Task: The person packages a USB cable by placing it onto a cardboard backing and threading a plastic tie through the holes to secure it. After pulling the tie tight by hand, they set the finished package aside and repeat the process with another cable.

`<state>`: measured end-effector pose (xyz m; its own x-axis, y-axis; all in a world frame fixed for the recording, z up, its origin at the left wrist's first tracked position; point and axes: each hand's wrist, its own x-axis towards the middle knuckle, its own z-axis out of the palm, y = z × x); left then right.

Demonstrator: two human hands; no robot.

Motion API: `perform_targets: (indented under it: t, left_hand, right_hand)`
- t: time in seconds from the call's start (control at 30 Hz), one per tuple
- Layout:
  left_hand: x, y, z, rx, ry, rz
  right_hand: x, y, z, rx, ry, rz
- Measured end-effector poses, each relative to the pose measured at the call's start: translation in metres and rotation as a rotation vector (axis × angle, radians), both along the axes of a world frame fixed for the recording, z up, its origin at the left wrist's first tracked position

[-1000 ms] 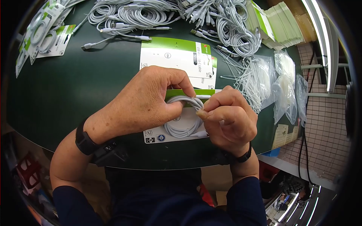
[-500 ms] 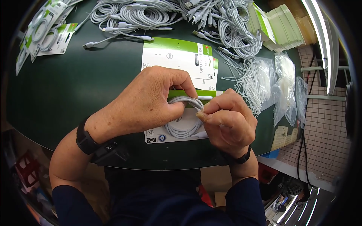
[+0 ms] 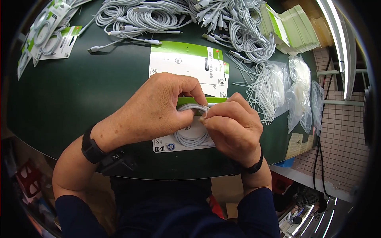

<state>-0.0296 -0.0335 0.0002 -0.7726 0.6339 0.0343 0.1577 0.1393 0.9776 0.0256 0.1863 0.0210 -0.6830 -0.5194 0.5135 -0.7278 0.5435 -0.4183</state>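
A coiled white USB cable (image 3: 189, 139) lies on a white and green backing card (image 3: 162, 143) in front of me. My left hand (image 3: 166, 105) pinches the top of the coil between thumb and forefinger. At the coil's upper right, my right hand (image 3: 234, 129) is closed, its thumb and forefinger pinched on what looks like a thin white cable tie (image 3: 206, 112) around the strands. Those fingertips hide most of the tie and the coil's right side. Beyond my hands lie more flat backing cards (image 3: 180, 67), overlapping each other.
Loose white cables (image 3: 158, 18) are heaped along the far side. Carded cables (image 3: 59, 43) lie far left. At the right are loose cable ties (image 3: 262, 91), clear plastic bags (image 3: 299, 95) and a stack of cards (image 3: 297, 29). The green table's (image 3: 79, 95) near edge curves before me.
My right hand has shifted slightly left, its fingertips now closer to my left hand's at the coil's top. My left hand keeps its pinch on the cable.
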Motion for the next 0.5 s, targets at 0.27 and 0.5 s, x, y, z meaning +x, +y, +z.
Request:
perform_targets:
  t: [0.27, 0.5]
  left_hand:
    - [-0.001, 0.002, 0.000, -0.084, -0.017, -0.019]
    - [0.002, 0.002, 0.005, -0.019, -0.063, 0.006]
  right_hand:
    - [0.000, 0.002, 0.000, 0.211, 0.004, 0.034]
    - [-0.010, 0.023, 0.014, -0.258, -0.042, -0.195]
